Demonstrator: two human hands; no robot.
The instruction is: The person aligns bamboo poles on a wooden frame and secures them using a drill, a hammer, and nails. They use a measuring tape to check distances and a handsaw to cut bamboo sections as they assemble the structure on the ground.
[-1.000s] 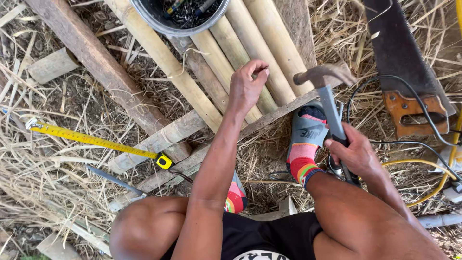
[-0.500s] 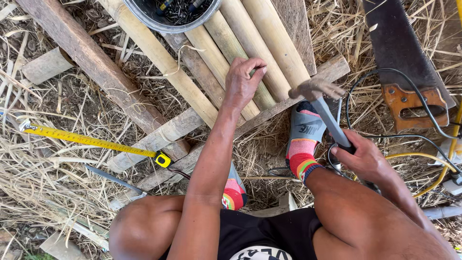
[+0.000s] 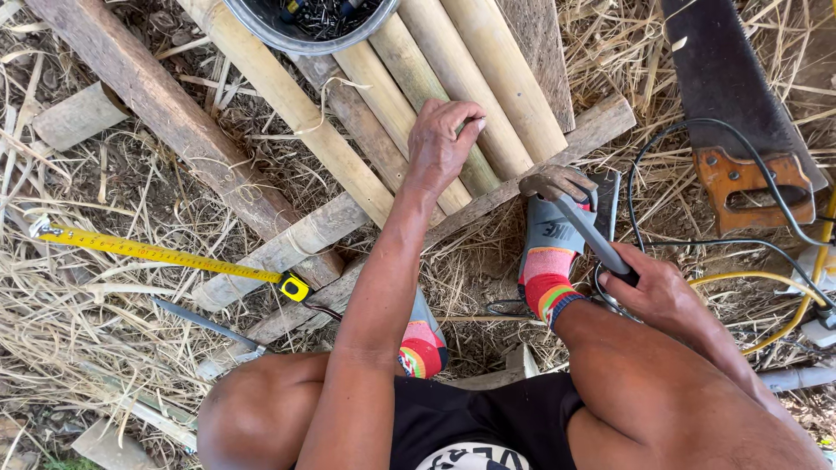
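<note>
Two bare hands work over the bamboo poles [image 3: 453,87], and since a second ago the hammer [image 3: 579,218] has swung down. Nearest, the right hand [image 3: 657,292] is clenched round the handle, the head now low, just right of the poles beside a wooden crosspiece [image 3: 557,161]. Farther on, the left hand [image 3: 444,144] presses on the poles, fingers bent; whether they pinch a nail I cannot tell. Beyond sits a nail bucket [image 3: 300,39].

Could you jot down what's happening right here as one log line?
left hand: pressing on bamboo poles | right hand: gripping hammer, head low by wooden slat | nearby: tape measure, handsaw
</note>
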